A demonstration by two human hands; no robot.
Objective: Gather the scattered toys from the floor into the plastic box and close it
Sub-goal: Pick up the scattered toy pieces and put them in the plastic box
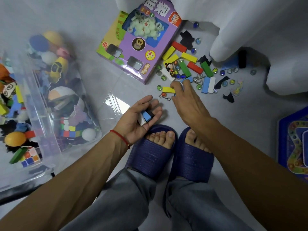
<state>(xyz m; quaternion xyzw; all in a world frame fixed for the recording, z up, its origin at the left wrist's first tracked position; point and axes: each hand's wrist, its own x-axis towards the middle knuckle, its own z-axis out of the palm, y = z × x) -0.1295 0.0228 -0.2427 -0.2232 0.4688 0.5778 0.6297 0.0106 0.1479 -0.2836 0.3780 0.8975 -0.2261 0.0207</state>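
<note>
Purple game box (140, 42) beside scattered blocks (191, 64), left hand (138, 117) grip cupping blocks, right hand (188, 99) half-open, empty.

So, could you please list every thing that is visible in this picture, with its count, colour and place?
plastic box: one, clear, left, full of toys
game box: one, purple, top centre
wooden blocks: many, red, yellow, green, blue, white, floor ahead
marbles: many, glass, among blocks
figurine: one, beside game box
die: one, white
metal puzzles: two, silver
game board: one, blue, right edge
slippers: two, dark blue
left hand: palm up, holding blocks
right hand: reaching to yellow block
</note>
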